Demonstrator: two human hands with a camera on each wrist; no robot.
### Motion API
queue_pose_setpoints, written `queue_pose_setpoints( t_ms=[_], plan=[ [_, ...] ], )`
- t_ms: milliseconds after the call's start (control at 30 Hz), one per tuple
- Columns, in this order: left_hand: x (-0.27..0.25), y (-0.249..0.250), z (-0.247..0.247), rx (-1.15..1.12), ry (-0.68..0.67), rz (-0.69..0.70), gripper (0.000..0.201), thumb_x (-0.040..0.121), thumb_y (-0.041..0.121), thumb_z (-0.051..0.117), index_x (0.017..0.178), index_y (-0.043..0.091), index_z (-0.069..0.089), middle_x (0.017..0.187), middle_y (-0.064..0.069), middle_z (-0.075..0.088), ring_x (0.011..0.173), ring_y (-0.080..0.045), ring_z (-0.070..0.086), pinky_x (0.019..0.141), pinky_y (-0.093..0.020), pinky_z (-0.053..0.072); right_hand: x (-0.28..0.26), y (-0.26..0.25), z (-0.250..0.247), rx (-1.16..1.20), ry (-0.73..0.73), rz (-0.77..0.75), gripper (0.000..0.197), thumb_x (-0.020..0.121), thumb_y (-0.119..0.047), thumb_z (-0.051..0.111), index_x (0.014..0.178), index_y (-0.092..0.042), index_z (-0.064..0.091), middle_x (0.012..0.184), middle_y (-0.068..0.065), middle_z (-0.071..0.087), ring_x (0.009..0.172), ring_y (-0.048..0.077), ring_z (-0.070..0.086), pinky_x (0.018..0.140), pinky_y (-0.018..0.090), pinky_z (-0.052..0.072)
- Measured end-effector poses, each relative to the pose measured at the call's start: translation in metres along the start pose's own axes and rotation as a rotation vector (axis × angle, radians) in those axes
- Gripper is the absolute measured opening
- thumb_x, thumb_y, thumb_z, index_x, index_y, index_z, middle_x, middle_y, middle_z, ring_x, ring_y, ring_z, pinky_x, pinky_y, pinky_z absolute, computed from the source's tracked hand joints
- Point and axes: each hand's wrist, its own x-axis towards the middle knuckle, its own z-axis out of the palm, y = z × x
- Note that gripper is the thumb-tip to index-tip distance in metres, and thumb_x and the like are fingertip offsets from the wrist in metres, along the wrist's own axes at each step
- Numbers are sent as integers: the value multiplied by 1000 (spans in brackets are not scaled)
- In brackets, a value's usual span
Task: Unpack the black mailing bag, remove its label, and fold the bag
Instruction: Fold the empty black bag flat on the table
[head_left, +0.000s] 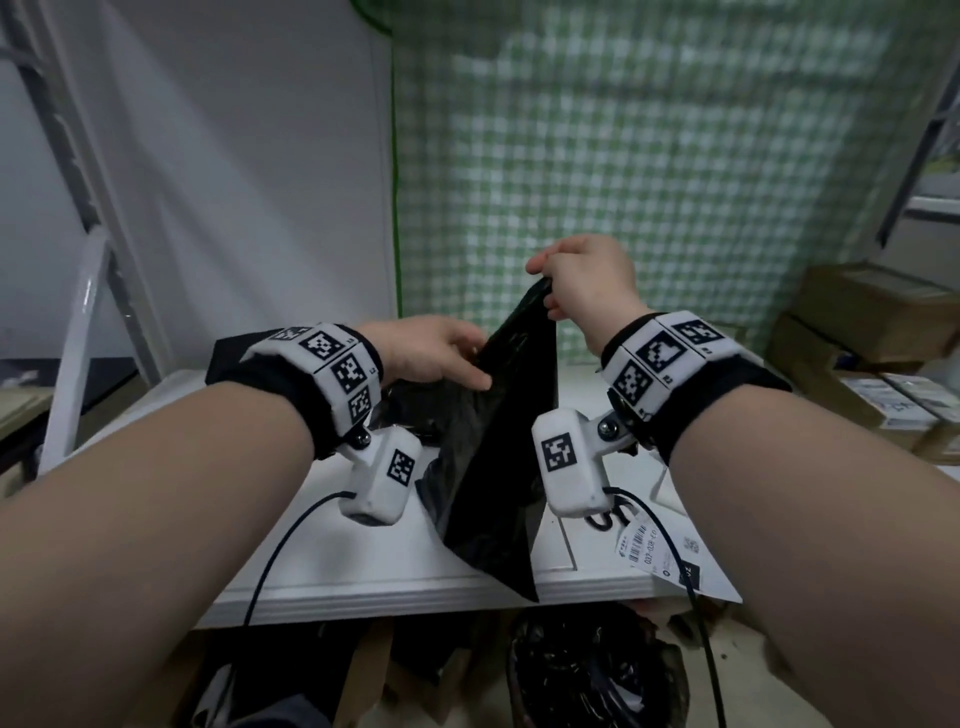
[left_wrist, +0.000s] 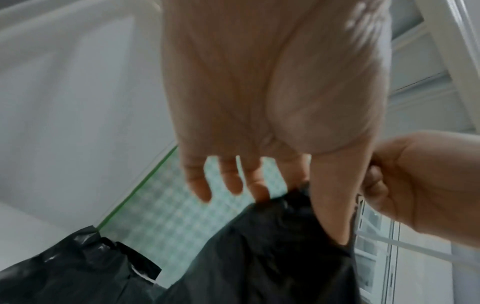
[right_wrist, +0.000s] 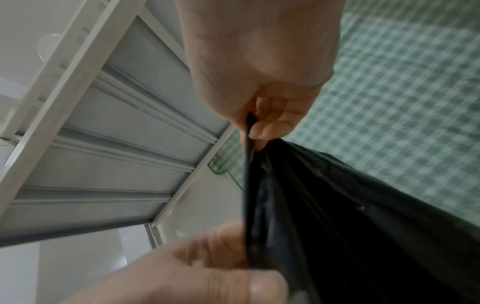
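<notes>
The black mailing bag (head_left: 498, 441) hangs upright over the white table (head_left: 363, 561), its lower corner past the front edge. My right hand (head_left: 550, 291) pinches its top corner; the right wrist view shows the hand (right_wrist: 257, 131) with the bag (right_wrist: 350, 226) taut below it. My left hand (head_left: 467, 364) is lower on the bag's left edge. In the left wrist view this hand (left_wrist: 311, 205) has its thumb over the bag (left_wrist: 272, 257), the forefinger behind it and the other fingers straight. A white shipping label (head_left: 670, 551) lies on the table at the right, apart from the bag.
Crumpled black plastic (head_left: 415, 410) lies on the table behind the bag. Cardboard boxes (head_left: 872, 322) are stacked at the right. A green checked curtain (head_left: 675, 156) hangs behind, a white metal frame (head_left: 78, 338) stands left. A bin of black plastic (head_left: 587, 670) sits under the table.
</notes>
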Motion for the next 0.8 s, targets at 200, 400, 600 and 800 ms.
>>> queue_pose_setpoints(
  t_ms=[200,400,600,800],
  plan=[
    [-2,10,-15,-225,73,99,29,61,12,76,88,12,65,91,-6,68,90,-22,65,84,-34,48,5,-7,-7,20,51,-9,36,87,-2,41,66,-21,63,81,-1,65,61,14,59,53,24,52],
    [-6,17,-24,-331,-120,53,39,76,-3,66,110,16,60,109,-3,64,99,-19,63,86,-34,54,5,-10,-9,27,63,-23,37,85,0,41,66,-22,64,81,4,68,60,15,63,59,26,54],
    [-14,20,-24,-408,-315,21,32,73,-1,64,103,11,63,98,-8,71,89,-21,69,82,-31,57,0,-10,-10,19,76,-38,37,85,1,42,65,-22,64,95,4,70,67,18,66,67,33,59],
    [-12,12,-39,160,7,-207,16,74,11,76,82,19,66,78,3,65,69,-14,57,53,-20,45,-6,-10,1,-72,75,-94,40,81,-1,40,62,-29,61,83,1,68,81,23,68,79,40,58]
  ],
)
